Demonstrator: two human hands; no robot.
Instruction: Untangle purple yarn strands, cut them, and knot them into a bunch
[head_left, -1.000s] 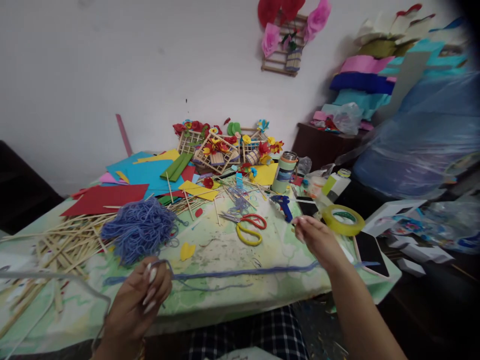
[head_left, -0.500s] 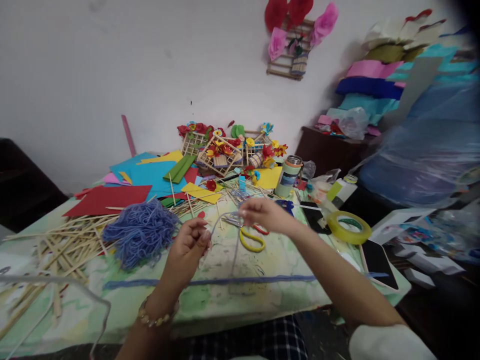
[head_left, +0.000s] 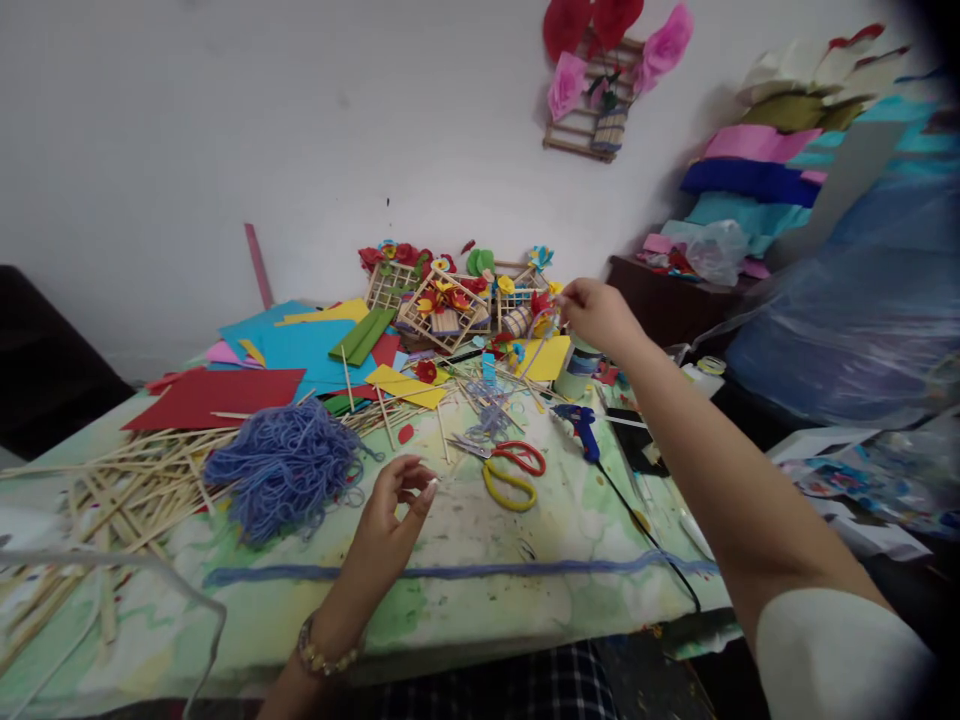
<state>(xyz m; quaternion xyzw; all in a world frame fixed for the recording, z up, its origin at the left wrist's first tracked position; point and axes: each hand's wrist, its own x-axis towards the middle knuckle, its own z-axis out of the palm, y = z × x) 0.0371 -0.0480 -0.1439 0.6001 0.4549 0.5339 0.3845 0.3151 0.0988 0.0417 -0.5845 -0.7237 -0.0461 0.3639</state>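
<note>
My right hand [head_left: 600, 315] is raised over the far right of the table, its fingertips pinching a thin strand of purple-blue yarn [head_left: 534, 335] that trails down to the left. Lower and nearer, my left hand [head_left: 397, 505] hovers over the tabletop with fingers loosely curled and thumb apart, holding nothing I can see. A tangled heap of blue-purple yarn [head_left: 281, 470] lies to its left. Under my left wrist, a long bundle of yarn [head_left: 525, 568] stretches across the table's front. Scissors [head_left: 510, 485] with one red and one yellow handle lie right of my left hand.
Thin wooden sticks [head_left: 127, 490] and coloured paper sheets [head_left: 217, 397] cover the left side. A blue glue gun [head_left: 581, 430] with a black cord lies right of the scissors. Small stick frames with paper flowers [head_left: 446, 310] stand at the back, and a bottle [head_left: 576, 375] is partly behind my right arm.
My right hand has moved up, away and to the right, drawing the strand from my left hand. My left hand has let go and shifted slightly right. The scissors and glue gun are now uncovered.
</note>
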